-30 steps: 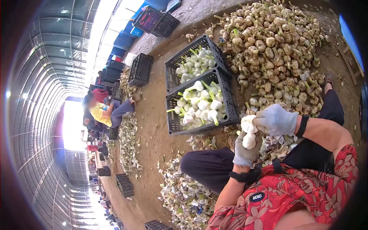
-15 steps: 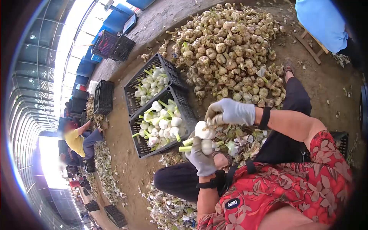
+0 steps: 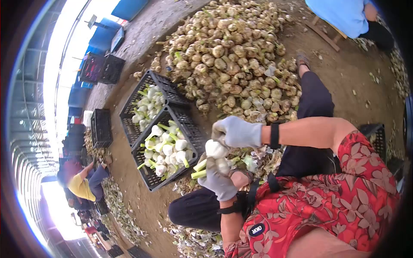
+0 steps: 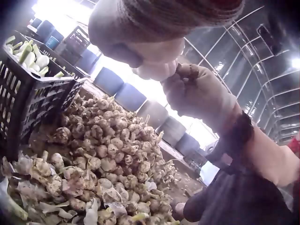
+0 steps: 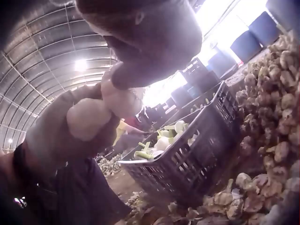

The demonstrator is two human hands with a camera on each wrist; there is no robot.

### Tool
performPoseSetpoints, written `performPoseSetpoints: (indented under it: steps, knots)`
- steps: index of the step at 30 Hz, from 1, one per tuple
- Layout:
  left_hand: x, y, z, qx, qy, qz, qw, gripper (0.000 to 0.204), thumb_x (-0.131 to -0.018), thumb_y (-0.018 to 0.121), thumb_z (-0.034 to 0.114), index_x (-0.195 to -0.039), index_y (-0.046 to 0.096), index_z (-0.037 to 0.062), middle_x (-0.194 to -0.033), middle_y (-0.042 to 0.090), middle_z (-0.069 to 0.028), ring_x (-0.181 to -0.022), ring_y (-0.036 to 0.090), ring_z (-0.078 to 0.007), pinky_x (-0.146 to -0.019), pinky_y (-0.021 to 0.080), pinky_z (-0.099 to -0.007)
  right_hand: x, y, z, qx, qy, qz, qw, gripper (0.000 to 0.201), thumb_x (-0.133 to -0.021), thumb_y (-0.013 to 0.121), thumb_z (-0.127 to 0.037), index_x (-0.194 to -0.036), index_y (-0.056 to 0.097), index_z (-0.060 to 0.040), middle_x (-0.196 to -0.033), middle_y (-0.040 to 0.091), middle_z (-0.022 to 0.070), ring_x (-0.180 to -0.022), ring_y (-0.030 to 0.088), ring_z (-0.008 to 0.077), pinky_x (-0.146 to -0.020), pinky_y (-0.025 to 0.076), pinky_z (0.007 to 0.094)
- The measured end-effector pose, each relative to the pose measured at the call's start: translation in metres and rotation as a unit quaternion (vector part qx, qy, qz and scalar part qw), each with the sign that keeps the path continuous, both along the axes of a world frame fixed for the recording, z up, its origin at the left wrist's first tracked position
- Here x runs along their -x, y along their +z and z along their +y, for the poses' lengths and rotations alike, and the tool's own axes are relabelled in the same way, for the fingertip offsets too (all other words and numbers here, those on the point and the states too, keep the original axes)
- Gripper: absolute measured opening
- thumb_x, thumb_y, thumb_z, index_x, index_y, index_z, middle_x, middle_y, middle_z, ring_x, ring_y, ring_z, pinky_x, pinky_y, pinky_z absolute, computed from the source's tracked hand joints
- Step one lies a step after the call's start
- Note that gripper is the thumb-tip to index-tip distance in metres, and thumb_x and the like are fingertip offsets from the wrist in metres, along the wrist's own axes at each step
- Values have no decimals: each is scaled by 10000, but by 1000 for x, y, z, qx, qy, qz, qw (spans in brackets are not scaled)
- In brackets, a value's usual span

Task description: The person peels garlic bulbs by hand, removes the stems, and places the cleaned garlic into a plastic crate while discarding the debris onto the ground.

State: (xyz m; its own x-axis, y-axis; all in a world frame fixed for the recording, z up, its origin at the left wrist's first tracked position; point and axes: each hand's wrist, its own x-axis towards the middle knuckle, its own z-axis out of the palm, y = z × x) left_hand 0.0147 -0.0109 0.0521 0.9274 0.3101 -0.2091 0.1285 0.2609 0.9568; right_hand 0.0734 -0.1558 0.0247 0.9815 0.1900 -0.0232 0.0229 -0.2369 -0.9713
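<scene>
Knit-gloved left hand [image 3: 218, 182], smooth round garlic bulbs [image 3: 216, 149], gloved right hand [image 3: 235, 132]

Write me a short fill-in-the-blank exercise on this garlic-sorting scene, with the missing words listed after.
1. Both hands wear grey ____.
2. The left hand holds peeled garlic bulbs with green ____ sticking out.
3. The right hand pinches the top of a white ____ bulb.
4. The peeled bulbs lie in black plastic ____ beside the unpeeled pile.

Missing words: gloves; stems; garlic; crates
</scene>
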Motion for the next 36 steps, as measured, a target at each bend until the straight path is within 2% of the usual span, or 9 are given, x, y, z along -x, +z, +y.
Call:
performPoseSetpoints:
  steps: [3, 7, 11, 16, 17, 21, 23, 32, 36]
  knots:
    - [-10, 0, 14, 96, -49, -76, 991, 305, -892, 611, 65, -1167, 578, -61, -1092, 635, -123, -923, 639, -185, -821, 544, -300, -10, -16, -6, 171, -21, -74, 982, 171, -759, 610, -158, -890, 643, -54, -850, 664, 173, -815, 641, 349, -727, 502, 414]
    - [-51, 21, 78, -476, 11, -180, 861, 407, -828, 648, 35, -1217, 559, -43, -1124, 638, -151, -1001, 627, -191, -891, 519, -317, -21, -3, -33, 186, -51, -43, 980, 173, -794, 595, -138, -922, 652, -36, -879, 665, 190, -829, 644, 341, -728, 497, 413]
    - [-128, -14, 169, 93, 177, -48, 979, 424, -851, 642, 221, -1211, 574, 7, -1109, 658, -94, -955, 637, -202, -843, 540, -343, -22, 14, -51, 71, -153, -23, 985, 163, -806, 602, -82, -945, 645, -9, -818, 661, 143, -755, 637, 250, -688, 493, 360]
    - [-128, -103, 103, -211, -86, 46, 973, 255, -860, 606, 175, -1076, 632, 43, -967, 667, -81, -841, 629, -218, -682, 522, -329, -18, 33, -75, -111, -200, 54, 972, 170, -825, 544, 54, -985, 599, 53, -826, 635, 38, -738, 559, 92, -672, 471, 240]
    - [-133, -149, 88, 160, -81, 19, 984, 250, -818, 646, 93, -1055, 625, 17, -902, 657, -82, -794, 618, -200, -686, 510, -273, -18, 34, -79, -105, -200, 43, 973, 172, -828, 543, 54, -990, 600, 51, -833, 635, 39, -749, 560, 91, -681, 470, 238]
    - [-116, -238, 17, -319, -198, 184, 909, 424, -834, 645, 140, -1217, 545, -14, -941, 650, -103, -844, 622, -257, -748, 510, -334, -14, 33, -95, -96, -193, 45, 976, 181, -850, 553, 12, -1021, 606, 39, -839, 634, 41, -774, 550, 85, -702, 459, 239]
    - [-110, -278, 9, -662, -155, 153, 717, 489, -843, 663, 181, -1269, 517, -9, -962, 665, -161, -867, 632, -324, -781, 500, -376, -13, 41, -103, -76, -186, 71, 977, 187, -855, 552, -6, -1029, 609, 36, -822, 627, 35, -743, 544, 80, -672, 455, 240]
    - [-99, -349, 70, -301, -284, 272, 869, 609, -781, 780, 201, -1257, 470, -19, -1123, 590, -96, -862, 609, -205, -694, 528, -344, -13, 37, -86, 88, -52, -32, 994, 414, -830, 672, -436, -988, 669, -54, -880, 650, 144, -868, 649, 295, -743, 502, 374]
    - [-53, -191, 24, -79, -305, 250, 916, 639, -801, 772, 206, -1315, 457, -6, -1118, 603, -92, -849, 628, -154, -645, 550, -305, -4, 4, -60, 238, 3, 39, 971, 414, -830, 654, -419, -1012, 674, -48, -981, 664, 167, -904, 646, 314, -791, 497, 392]
